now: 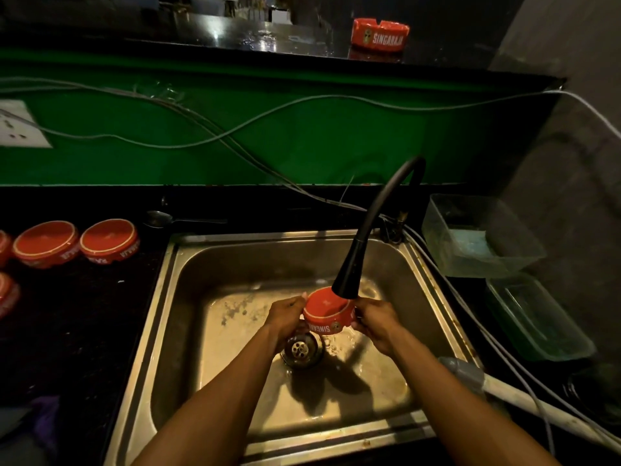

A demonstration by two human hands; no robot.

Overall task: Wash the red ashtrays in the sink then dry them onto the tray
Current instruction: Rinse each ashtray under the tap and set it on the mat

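I hold one red ashtray point(325, 313) over the steel sink point(188, 264), right under the black faucet head point(347, 275). My left hand point(285, 317) grips its left rim and my right hand point(376, 319) grips its right rim. Water splashes on the sink floor near the drain point(301, 349). Several red ashtrays lie upside down on the dark counter at the left, two of them at the back point(47, 242) point(109, 238). Another red ashtray point(379, 34) stands upright on the high shelf at the back.
Two clear plastic containers point(477, 237) point(537, 321) sit right of the sink. A spoon point(161, 218) lies behind the sink's left corner. Cables run across the green wall point(268, 139), with a socket point(18, 124) at left. A white pipe point(524, 400) crosses the lower right.
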